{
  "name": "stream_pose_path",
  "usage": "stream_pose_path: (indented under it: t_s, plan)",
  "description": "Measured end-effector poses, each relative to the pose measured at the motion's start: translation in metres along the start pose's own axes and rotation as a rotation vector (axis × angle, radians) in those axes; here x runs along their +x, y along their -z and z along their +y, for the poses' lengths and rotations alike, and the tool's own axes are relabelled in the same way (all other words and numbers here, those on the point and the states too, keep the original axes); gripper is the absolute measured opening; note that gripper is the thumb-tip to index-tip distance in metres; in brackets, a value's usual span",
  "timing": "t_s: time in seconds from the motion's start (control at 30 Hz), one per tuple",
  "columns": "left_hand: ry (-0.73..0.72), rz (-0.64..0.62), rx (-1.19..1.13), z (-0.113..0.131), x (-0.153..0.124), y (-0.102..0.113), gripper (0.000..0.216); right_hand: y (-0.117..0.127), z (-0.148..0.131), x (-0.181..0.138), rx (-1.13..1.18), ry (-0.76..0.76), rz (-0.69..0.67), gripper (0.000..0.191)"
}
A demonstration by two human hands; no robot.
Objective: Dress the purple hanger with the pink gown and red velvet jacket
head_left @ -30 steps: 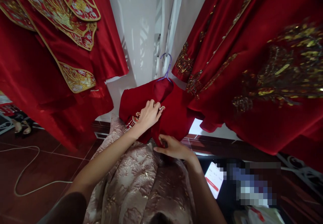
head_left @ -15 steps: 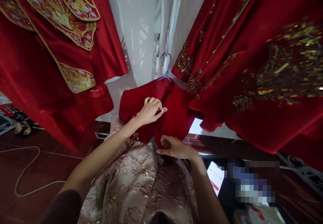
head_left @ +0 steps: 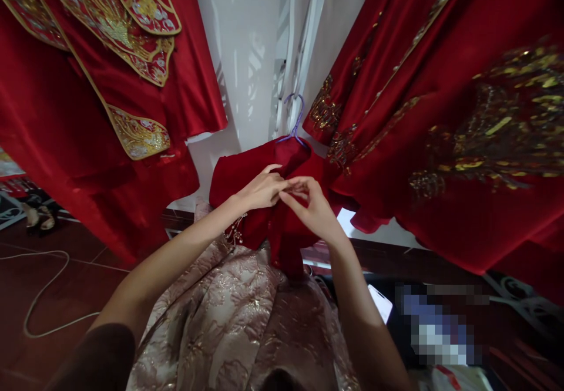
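Observation:
A short red jacket [head_left: 229,182] hangs in front of me on a purple wire hanger [head_left: 296,122]. Over its front my two hands meet at the fingertips. My left hand [head_left: 262,191] is closed in a pinch, and the small pearl ornament seen at its fingertips earlier is now hidden. My right hand [head_left: 311,204] has its thumb and fingers curled together against the left fingertips; what they grip cannot be made out. A pearl-beaded sprig [head_left: 237,229] dangles below my left wrist. Under the jacket spreads a pinkish-gold brocade skirt [head_left: 220,314].
Red gold-embroidered garments hang at left [head_left: 194,86] and right [head_left: 396,215]. Behind stands a white wall with a metal upright [head_left: 304,39]. A lit phone [head_left: 379,304] lies at lower right beside a blurred patch. A pale cable [head_left: 42,285] curls across the tiled floor.
My right hand has risen from the jacket's lower edge to meet my left hand. The pearl ornament at my left fingertips has gone out of sight. The jacket's lower front now hangs free.

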State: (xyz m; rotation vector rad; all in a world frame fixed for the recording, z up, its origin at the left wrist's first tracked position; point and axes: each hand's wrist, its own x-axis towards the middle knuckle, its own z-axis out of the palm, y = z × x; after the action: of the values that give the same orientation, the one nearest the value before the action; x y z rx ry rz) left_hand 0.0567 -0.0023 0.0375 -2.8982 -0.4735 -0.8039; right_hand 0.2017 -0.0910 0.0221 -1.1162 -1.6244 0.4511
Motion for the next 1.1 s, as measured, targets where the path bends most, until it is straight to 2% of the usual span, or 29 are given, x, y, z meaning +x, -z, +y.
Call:
stream_pose_path:
  t_s: [0.1,0.2,0.27,0.4,0.53,0.63,0.77,0.9,0.97,1.1]
  plan:
    - [0.031,0.06,0.135,0.0,-0.005,-0.003,0.02,-0.012,0.005,0.03,0.123,-0.035,0.117,0.046]
    - [0.159,0.092,0.29,0.002,-0.013,-0.002,0.026,-0.025,0.011,0.048,0.135,-0.082,0.168,0.063]
    - [0.305,0.138,0.382,0.003,-0.019,0.002,0.031,-0.033,0.017,0.052,0.016,-0.149,0.179,0.078]
    - [0.555,0.225,0.5,-0.001,-0.028,0.014,0.054,-0.041,0.035,0.05,-0.45,-0.212,0.361,0.101]
    - [0.737,0.222,0.469,-0.019,-0.037,0.015,0.079,-0.033,0.056,0.05,-0.73,-0.263,0.41,0.094]
    - [0.85,0.196,0.301,-0.04,-0.048,0.011,0.083,-0.017,0.066,0.054,-0.86,-0.353,0.397,0.083]
    - [0.864,0.179,0.181,-0.058,-0.064,0.016,0.062,0.01,0.073,0.064,-1.009,-0.398,0.302,0.07]
    - [0.893,0.229,0.211,-0.061,-0.072,0.033,0.05,0.043,0.07,0.077,-1.17,-0.373,0.164,0.074]
    - [0.917,0.279,0.2,-0.061,-0.075,0.046,0.042,0.061,0.062,0.084,-1.223,-0.394,0.009,0.076]
    - [0.885,0.349,0.018,-0.061,-0.086,0.079,0.026,0.094,0.032,0.094,-1.184,-0.436,-0.489,0.07]
